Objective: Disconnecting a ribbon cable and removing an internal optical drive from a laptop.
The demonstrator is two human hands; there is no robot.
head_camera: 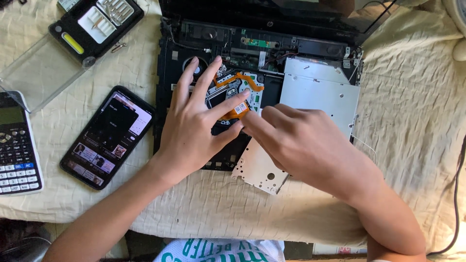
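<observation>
Inside opened laptop [252, 43], both hands [194, 131] [301, 140] touch orange cable [238, 109].

one laptop [194, 160], one phone [108, 137], one calculator [17, 145]

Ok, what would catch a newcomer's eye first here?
The opened laptop at top centre, its insides bare. Both hands meet over it: the left hand spread flat, the right hand pinching at an orange cable. A phone lies lit on the left.

sunlit, wrinkled cream cloth [412, 145] over table; dark floor below.
</observation>
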